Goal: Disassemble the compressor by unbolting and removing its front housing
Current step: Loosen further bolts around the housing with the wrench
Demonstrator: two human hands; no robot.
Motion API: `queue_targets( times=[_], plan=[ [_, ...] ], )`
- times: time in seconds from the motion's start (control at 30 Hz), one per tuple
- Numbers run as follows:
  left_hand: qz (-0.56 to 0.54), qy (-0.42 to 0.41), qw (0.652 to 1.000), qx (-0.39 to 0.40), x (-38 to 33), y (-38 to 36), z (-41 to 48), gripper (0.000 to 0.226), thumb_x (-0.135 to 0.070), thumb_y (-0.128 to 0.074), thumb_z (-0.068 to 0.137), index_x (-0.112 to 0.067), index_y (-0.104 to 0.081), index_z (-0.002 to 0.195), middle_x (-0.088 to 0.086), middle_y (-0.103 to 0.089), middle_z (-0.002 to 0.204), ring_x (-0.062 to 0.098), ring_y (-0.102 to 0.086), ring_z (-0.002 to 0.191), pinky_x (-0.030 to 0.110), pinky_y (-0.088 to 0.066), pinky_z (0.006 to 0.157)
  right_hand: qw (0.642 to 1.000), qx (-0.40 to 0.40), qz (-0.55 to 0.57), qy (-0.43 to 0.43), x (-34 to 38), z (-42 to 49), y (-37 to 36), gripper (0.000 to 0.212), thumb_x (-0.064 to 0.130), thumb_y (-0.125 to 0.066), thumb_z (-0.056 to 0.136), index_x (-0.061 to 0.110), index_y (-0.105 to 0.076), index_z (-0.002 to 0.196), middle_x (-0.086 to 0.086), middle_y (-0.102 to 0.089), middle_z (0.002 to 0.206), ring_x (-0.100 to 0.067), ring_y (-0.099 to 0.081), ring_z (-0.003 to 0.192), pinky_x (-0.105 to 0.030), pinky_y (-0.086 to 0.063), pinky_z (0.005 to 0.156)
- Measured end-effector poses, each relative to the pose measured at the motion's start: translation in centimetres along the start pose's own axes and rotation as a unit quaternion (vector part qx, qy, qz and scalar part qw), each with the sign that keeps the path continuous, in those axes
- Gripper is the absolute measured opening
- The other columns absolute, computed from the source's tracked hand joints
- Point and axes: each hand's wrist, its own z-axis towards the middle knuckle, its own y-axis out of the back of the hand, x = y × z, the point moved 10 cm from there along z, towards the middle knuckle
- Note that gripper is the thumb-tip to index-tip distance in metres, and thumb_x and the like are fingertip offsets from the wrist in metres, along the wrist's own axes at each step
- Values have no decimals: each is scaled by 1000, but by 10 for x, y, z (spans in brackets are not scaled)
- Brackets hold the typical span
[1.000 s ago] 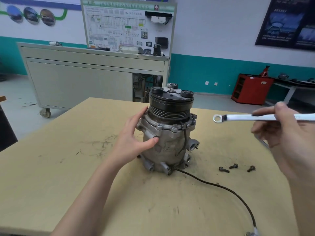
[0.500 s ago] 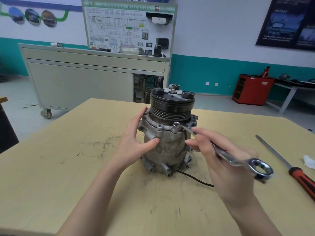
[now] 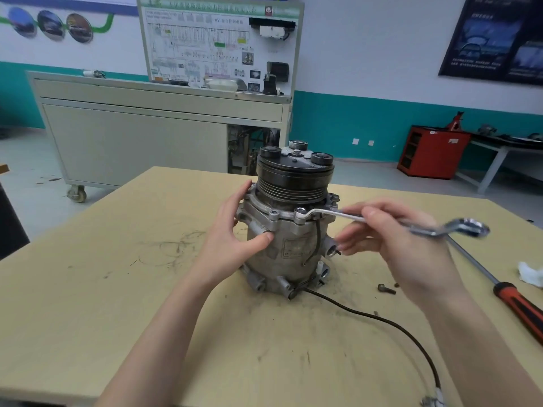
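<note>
The grey metal compressor point(image 3: 289, 248) stands upright on the table point(image 3: 88, 289), its black pulley point(image 3: 293, 180) on top. My left hand point(image 3: 235, 245) grips its left side, thumb on the body below the front housing flange point(image 3: 258, 210). My right hand point(image 3: 393, 245) holds a silver ring wrench point(image 3: 338, 214) by its shank. The wrench's small ring sits over a flange bolt at the front; its large ring sticks out to the right. A loose bolt point(image 3: 386, 289) lies on the table right of the compressor.
A red-handled screwdriver point(image 3: 517, 306) lies at the right, a white rag point(image 3: 530, 273) beside it. The compressor's black cable point(image 3: 382, 321) runs toward the table's near right edge. A grey trainer cabinet point(image 3: 147, 136) stands behind the table, a red cabinet point(image 3: 432, 151) farther right.
My right hand brought the wrench from high on the right down to the compressor and set its small ring on a flange bolt. My left hand stayed on the compressor.
</note>
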Motion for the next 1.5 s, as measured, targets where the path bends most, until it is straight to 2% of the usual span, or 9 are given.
queue_targets(
  times=[0.27,0.4,0.6,0.77,0.9,1.07,1.27,1.37,1.5],
  plan=[
    [4,-4,1000,0,1,0,0,83,-40,-69,69,-55,-26,139,-30,-38,138,-8,-38,128,15,-33,99,958,193,119,-176,-56,75,-11,8,24,-69,77,17,-72,74,-5,-66,56,-14,-61,46,-20,-49,45],
    [6,-5,1000,-1,0,0,-1,82,-43,-68,68,-59,-26,136,-31,-38,138,-10,-38,127,11,-32,96,949,198,142,-203,-68,89,-19,30,37,-83,62,13,-67,68,-2,-61,46,-10,-55,36,-15,-45,38],
    [5,-3,1000,-2,0,0,-1,83,-39,-69,69,-58,-25,137,-29,-38,139,-8,-38,128,12,-32,99,983,86,124,-105,-36,75,5,41,38,-50,84,12,-76,66,-8,-67,56,-16,-61,46,-20,-49,46],
    [5,-5,1000,-7,1,0,-1,83,-39,-69,69,-56,-26,139,-32,-37,138,-9,-38,128,10,-32,96,994,-13,-76,77,36,36,1,33,37,-57,89,16,-76,72,-8,-68,59,-21,-64,47,-24,-51,47],
    [6,-9,1000,-6,1,0,-1,82,-40,-68,69,-60,-25,135,-32,-36,139,-10,-37,128,4,-30,92,930,-1,-302,207,69,-2,-35,39,37,-54,88,8,-71,68,0,-65,56,-15,-60,49,-36,-49,48],
    [3,-11,1000,-6,0,-1,-1,81,-42,-69,68,-61,-24,132,-26,-38,142,-9,-37,129,11,-31,96,860,-20,-416,296,82,-27,-53,31,19,-60,89,7,-67,62,1,-58,52,-15,-52,51,-24,-37,46],
    [0,-10,1000,-6,0,-1,-2,82,-53,-64,63,-62,-24,133,-29,-36,141,-9,-36,129,10,-31,95,881,-79,-390,255,70,-33,-47,26,9,-60,85,3,-61,60,-6,-54,52,-20,-49,48,-31,-35,47],
    [-2,-11,1000,-10,2,-1,-1,84,-46,-67,66,-56,-25,138,-32,-36,139,-9,-37,128,9,-31,93,902,-93,-361,217,64,-29,-40,23,12,-59,86,5,-60,64,-2,-55,72,-12,-51,63,-21,-40,57],
    [-2,-11,1000,-15,3,-1,-1,87,-53,-64,64,-53,-25,141,-31,-35,140,-7,-37,129,14,-33,94,970,-25,-178,162,37,-21,-49,28,22,-44,89,9,-63,73,-5,-62,74,-15,-61,68,-28,-46,60]
  ],
)
